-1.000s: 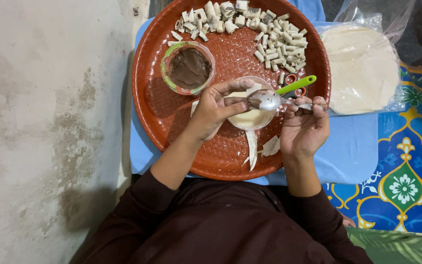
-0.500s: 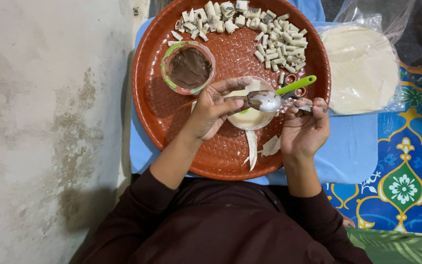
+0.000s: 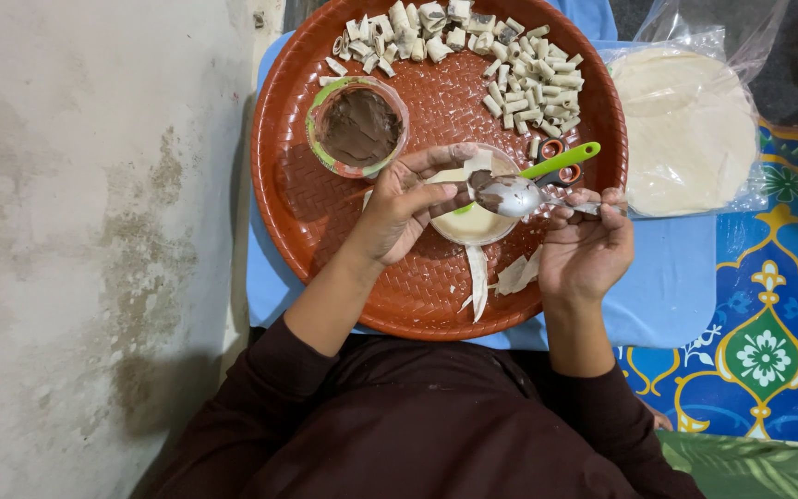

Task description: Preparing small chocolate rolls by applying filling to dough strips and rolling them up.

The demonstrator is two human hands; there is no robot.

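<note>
The right hand (image 3: 586,249) pinches the handle of a metal spoon (image 3: 514,196) between thumb and curled fingers, so the bowl, smeared with brown paste, points across toward the other hand and sits level above the work. The left hand (image 3: 399,205) is closed loosely on a pale round of dough (image 3: 473,222), fingers curved around its near edge and thumb reaching over the top — a hold that keeps the thin sheet flat and steady right under the spoon's tip. Just beyond the left fingers stands a small tub of brown paste (image 3: 358,127), within easy reach of the spoon. Past the spoon bowl lies a green-handled tool (image 3: 561,160). Farther out from both hands, cut rolled pieces (image 3: 473,42) are heaped along the far side of the round red tray (image 3: 297,199). Below the grip, dough trimmings (image 3: 477,277) lie loose — apart from the sheet. A stack of flat rounds in clear plastic (image 3: 690,129) rests off the tray, beyond the right hand
</note>
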